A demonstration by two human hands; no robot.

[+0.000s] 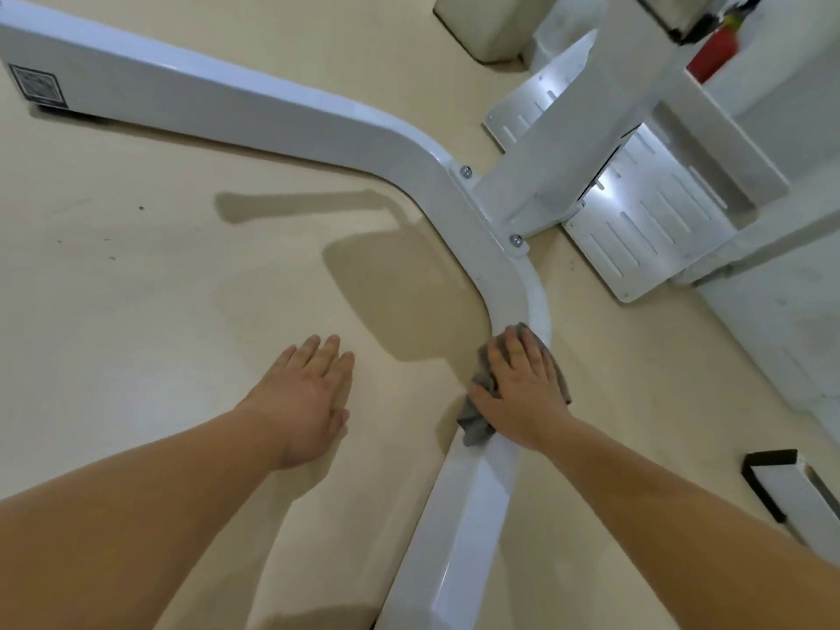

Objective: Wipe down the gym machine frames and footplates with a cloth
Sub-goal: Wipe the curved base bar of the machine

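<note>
cloth wiping on a curved white frame bend

right hand (522, 393) presses flat, fingers straight, on grey cloth (477, 425) atop frame tube (291, 115); left hand (304, 402) hovers open over beige floor (136, 288); slotted footplates (645, 229) lie beyond.

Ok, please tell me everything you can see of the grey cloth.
The grey cloth looks like soft, thin fabric, crumpled and bunched, not folded. It lies on the bend of the white machine frame, hanging slightly over its inner edge. The right hand presses on it with straight fingers and covers most of it; only its edges show.
</note>
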